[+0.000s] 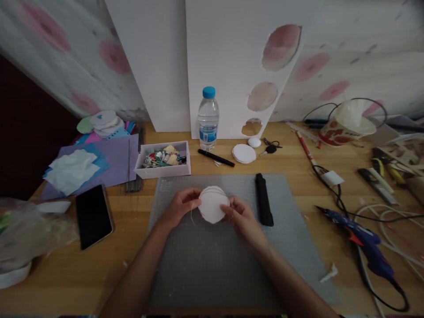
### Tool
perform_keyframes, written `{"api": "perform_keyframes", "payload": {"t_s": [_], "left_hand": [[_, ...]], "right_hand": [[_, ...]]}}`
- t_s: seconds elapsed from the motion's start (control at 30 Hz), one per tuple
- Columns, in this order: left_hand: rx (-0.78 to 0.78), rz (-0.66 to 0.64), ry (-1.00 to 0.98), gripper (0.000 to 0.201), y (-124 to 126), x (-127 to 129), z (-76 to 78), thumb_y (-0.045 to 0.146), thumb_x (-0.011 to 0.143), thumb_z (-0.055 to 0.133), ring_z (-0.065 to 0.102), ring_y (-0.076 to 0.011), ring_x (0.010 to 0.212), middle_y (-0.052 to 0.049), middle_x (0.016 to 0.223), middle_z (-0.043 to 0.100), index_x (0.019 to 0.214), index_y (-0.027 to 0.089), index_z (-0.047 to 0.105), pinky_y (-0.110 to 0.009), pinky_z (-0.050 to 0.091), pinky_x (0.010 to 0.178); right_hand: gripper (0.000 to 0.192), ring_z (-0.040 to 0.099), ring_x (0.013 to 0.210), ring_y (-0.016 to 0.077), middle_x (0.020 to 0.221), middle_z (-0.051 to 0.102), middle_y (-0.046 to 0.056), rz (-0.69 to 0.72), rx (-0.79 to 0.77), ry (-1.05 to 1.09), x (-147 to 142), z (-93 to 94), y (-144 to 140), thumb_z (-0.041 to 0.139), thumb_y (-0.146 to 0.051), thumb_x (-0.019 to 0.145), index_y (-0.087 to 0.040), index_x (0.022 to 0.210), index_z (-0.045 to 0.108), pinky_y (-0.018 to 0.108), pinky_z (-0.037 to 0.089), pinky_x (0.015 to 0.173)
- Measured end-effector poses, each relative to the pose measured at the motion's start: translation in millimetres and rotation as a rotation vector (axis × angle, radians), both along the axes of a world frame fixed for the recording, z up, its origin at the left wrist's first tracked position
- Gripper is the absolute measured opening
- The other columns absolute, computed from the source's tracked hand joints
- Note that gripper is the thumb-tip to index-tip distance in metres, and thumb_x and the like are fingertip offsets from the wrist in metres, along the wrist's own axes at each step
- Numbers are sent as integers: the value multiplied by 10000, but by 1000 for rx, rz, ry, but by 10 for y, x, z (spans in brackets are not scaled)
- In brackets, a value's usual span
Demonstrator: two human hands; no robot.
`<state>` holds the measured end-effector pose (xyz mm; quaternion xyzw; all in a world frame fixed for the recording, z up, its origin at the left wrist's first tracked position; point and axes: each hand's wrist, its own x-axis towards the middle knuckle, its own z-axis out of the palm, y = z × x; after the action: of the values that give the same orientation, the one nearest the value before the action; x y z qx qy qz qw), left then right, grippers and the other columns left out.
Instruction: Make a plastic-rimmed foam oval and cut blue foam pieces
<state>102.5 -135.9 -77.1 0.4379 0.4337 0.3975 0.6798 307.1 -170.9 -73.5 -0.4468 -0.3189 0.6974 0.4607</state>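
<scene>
Dim, soft, even light; no hard shadows. White boards [228, 66] at the back brightest, mild glare on the paper cup [347, 121]. Forearms and near bench [99, 274] edge dark. Strong barrel distortion at the edges; corners soft, centre reasonably sharp, slight noise

The table [232, 165] is pale wood with a smooth, slightly shiny finish. At its near edge lies a matt grey mat [212, 260], finely textured. The white disc [213, 204] looks like matt foam. The bottle [208, 117] is clear glossy plastic; the phone [94, 215] is glossy black.
</scene>
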Motion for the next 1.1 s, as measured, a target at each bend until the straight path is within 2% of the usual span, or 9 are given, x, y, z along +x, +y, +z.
{"api": "perform_keyframes", "payload": {"t_s": [0.33,0.6,0.73,0.8,0.9,1.1], "left_hand": [[5,-33,-49,305,2,84,111,297,624,807,597,-150,737,-7,807,672,869,171,676,-249,447,687],[-10,-16,-42,233,3,107,155,283,633,808,533,-100,633,37,688,615,741,163,639,-206,406,624],[-31,-3,-41,219,-1,96,137,278,637,802,545,-106,643,33,695,628,740,162,648,-208,406,627],[-47,-6,-43,214,3,84,123,266,627,802,555,-112,650,26,706,640,748,161,661,-213,410,631],[-65,-5,-48,203,18,61,101,249,612,799,558,-118,653,20,709,646,745,157,677,-220,410,632],[-88,40,-80,184,26,37,76,235,605,788,529,-104,628,31,681,626,726,156,674,-209,384,607]], "right_hand": [[344,493,603,115,691,556,-39,-85,48,-11,-12,-58,18,754,-437,730,-224,737,483,242,387,588],[307,471,606,105,664,532,-52,-106,75,3,-19,-70,11,728,-417,770,-221,744,493,229,369,601],[259,474,621,109,696,543,-41,-62,86,14,-7,-51,12,734,-392,762,-218,752,543,229,372,596],[229,502,660,129,766,576,-17,-21,89,25,-2,-23,2,734,-391,749,-221,824,601,245,394,604],[295,539,733,163,881,608,16,55,108,71,6,14,-15,722,-399,743,-235,972,636,274,425,627],[291,524,720,148,863,595,0,106,150,110,25,67,7,743,-344,735,-257,990,634,268,421,628]]}}
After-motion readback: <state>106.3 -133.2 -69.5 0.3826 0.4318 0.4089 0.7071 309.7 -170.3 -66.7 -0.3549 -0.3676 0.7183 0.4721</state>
